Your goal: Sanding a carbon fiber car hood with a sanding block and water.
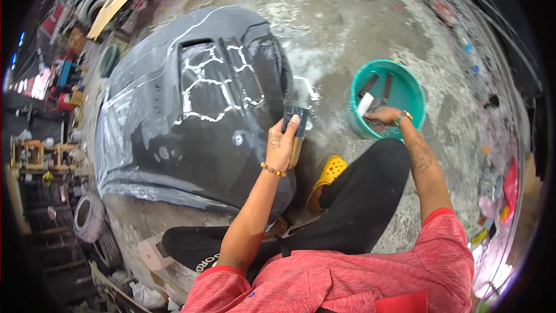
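My left hand [280, 144] is closed around a dark flat block [297, 120] with a tan lower part, its thumb on top. It is held at the right edge of a black carbon-fibre car hood [226, 148], whose surface looks wet, with greyish film toward the left. My right hand [384, 116] reaches into a green bucket [421, 90] of water, fingers closed on a white-and-grey piece [366, 104] that I cannot identify. Dark strips [387, 87] lie in the bucket beyond that hand.
A yellow clog [332, 171] is on my foot, between hood and bucket. Worn tyres [90, 217] and a cluttered rack [43, 153] stand at the left. Assorted litter lies along the right wall. The concrete floor [324, 17] has wet, whitish patches.
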The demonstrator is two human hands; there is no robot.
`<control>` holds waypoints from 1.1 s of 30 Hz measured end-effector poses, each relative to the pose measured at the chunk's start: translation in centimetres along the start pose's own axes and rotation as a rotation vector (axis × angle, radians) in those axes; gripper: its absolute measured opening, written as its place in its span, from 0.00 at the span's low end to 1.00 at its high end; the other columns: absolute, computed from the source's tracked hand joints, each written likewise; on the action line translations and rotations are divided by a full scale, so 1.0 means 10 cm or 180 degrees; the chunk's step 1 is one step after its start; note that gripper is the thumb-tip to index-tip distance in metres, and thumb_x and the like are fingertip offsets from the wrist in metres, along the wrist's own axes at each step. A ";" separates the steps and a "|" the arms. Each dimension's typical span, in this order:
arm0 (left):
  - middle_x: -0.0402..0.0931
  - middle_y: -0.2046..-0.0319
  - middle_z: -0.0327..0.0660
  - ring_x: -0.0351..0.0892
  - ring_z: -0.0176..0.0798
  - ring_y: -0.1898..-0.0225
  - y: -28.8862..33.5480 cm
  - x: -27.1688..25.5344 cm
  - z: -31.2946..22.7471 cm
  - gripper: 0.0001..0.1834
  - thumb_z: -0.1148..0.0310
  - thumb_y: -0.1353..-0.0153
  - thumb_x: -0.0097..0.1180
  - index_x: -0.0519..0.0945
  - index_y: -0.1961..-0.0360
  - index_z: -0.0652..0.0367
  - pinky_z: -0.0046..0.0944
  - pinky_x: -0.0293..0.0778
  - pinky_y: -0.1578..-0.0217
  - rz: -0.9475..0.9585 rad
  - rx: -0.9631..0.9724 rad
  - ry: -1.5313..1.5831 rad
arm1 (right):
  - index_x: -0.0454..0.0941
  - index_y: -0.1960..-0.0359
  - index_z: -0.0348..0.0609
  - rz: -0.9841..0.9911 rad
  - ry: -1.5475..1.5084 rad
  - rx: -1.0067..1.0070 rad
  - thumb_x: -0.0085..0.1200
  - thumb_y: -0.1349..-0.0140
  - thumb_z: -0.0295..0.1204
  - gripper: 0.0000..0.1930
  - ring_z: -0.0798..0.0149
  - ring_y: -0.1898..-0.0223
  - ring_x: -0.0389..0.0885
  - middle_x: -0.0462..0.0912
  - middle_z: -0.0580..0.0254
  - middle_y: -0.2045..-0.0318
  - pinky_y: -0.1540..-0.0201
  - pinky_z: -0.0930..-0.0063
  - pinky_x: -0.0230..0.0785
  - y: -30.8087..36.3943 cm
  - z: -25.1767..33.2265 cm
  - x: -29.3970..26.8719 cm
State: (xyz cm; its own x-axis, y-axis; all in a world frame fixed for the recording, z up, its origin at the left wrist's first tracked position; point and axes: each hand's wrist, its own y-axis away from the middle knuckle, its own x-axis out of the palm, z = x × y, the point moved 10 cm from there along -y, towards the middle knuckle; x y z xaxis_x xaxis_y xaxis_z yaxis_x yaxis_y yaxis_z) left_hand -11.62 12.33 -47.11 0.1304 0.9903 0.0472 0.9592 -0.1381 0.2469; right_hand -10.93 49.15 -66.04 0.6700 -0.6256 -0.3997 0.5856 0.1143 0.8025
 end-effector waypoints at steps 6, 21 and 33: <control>0.82 0.69 0.35 0.78 0.29 0.73 0.02 0.30 0.14 0.19 0.54 0.25 0.56 0.84 0.56 0.62 0.33 0.77 0.70 0.0195 -0.0417 0.0376 | 0.85 0.51 0.39 -0.1086 0.1307 0.0396 0.53 0.33 0.45 0.22 0.51 0.54 0.86 0.87 0.49 0.55 0.51 0.51 0.78 -0.57 -2.25 -0.19; 0.82 0.62 0.45 0.84 0.46 0.64 -1.19 0.91 0.87 0.17 0.59 0.27 0.57 0.80 0.54 0.65 0.50 0.83 0.62 0.0224 -0.1173 0.2176 | 0.82 0.54 0.29 0.1500 -0.2113 -0.0826 0.47 0.23 0.43 0.23 0.54 0.57 0.89 0.88 0.47 0.60 0.52 0.56 0.84 0.71 2.23 -0.13; 0.85 0.62 0.48 0.88 0.49 0.67 -0.84 0.72 0.07 0.14 0.69 0.29 0.57 0.78 0.49 0.70 0.46 0.87 0.67 0.0805 -0.0347 0.1636 | 0.80 0.49 0.32 -0.0905 -0.1400 -0.1947 0.71 0.39 0.34 0.23 0.69 0.66 0.85 0.86 0.58 0.65 0.66 0.70 0.86 0.64 2.49 -0.57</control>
State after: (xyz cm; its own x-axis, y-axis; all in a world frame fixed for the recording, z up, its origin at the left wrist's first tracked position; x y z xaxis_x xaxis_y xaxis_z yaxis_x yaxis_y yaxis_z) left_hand -18.52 20.61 -49.51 0.1873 0.7967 0.5746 0.8792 -0.3969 0.2637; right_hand -22.35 34.20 -47.59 0.2910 -0.9264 -0.2390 0.9383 0.2275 0.2606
